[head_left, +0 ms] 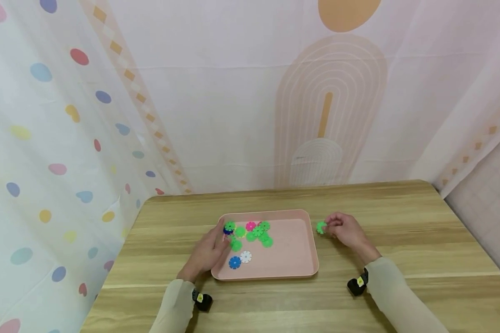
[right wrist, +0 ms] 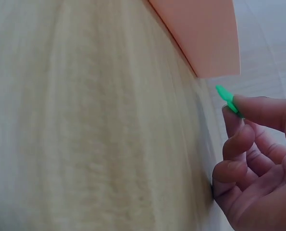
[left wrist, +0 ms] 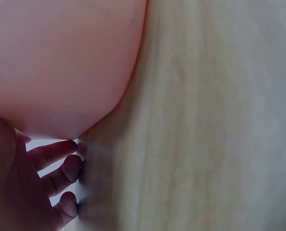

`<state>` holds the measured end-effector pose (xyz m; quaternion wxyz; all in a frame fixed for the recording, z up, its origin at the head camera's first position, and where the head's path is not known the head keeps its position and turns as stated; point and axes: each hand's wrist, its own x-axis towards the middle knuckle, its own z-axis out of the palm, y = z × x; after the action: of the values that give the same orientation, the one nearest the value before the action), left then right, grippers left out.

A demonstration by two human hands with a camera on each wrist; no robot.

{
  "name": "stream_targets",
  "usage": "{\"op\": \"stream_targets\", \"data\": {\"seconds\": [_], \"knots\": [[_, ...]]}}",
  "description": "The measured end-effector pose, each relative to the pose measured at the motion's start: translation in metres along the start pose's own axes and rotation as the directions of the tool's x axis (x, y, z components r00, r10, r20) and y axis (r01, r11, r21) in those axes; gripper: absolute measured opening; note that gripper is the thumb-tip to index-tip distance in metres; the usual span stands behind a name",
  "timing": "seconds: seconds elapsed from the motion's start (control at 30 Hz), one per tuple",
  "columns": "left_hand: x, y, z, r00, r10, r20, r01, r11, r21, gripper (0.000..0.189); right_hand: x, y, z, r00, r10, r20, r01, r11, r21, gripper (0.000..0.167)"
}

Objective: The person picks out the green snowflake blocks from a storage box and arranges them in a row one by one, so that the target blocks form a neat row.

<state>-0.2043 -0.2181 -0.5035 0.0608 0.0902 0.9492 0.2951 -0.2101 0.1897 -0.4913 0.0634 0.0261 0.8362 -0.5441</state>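
Observation:
A shallow pink tray (head_left: pixel 285 249) holds notched plastic snowflake discs, mostly green, with pink, blue and white ones among them. My left hand (head_left: pixel 209 247) holds the tray by its left side, thumb over the rim beside a green disc (head_left: pixel 235 245) and the other fingers along the outside wall. In the left wrist view its fingertips (left wrist: pixel 71 166) rest by the tabletop. To the right of the tray, my right hand (head_left: pixel 345 229) pinches a green snowflake disc (right wrist: pixel 229 100) between thumb and forefinger, its other fingers curled beneath.
The tray stands on a wood-grain table (head_left: pixel 283 305). A blue disc (head_left: pixel 234 262) and a white disc (head_left: pixel 246 256) lie near its front left; a green cluster (head_left: pixel 258 231) overlaps further back. A patterned curtain (head_left: pixel 233 92) hangs behind the table.

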Motion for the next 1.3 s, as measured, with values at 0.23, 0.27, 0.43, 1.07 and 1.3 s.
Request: {"op": "stream_targets", "data": {"seconds": [0.23,0.27,0.43,1.07,1.3], "knots": [[-0.0014,0.0008,-0.0004,1.000,0.011,-0.012,-0.011,1.000,0.018,0.070,0.0013,0.0019,0.0037,1.000,0.012,-0.002,-0.012,0.993,-0.120,0.014],[-0.0014,0.0003,-0.0001,1.000,0.013,-0.012,-0.013,1.000,0.022,0.070,0.0012,0.0022,0.0040,1.000,0.016,-0.003,-0.016,0.992,-0.128,0.014],[-0.0004,-0.0025,0.0014,1.000,0.019,-0.005,-0.018,0.999,0.037,0.071,0.0007,0.0015,0.0053,1.000,0.020,-0.004,-0.020,0.990,-0.138,0.012],[-0.0002,-0.0037,0.0022,1.000,0.011,0.002,-0.011,1.000,0.021,0.073,0.0023,-0.0030,0.0102,1.000,0.001,-0.014,-0.004,0.977,-0.212,0.014],[-0.0004,-0.0024,0.0007,1.000,0.022,-0.001,-0.022,1.000,0.015,0.074,0.0029,-0.0039,0.0088,1.000,0.001,0.000,-0.001,0.980,-0.200,0.018]]}}
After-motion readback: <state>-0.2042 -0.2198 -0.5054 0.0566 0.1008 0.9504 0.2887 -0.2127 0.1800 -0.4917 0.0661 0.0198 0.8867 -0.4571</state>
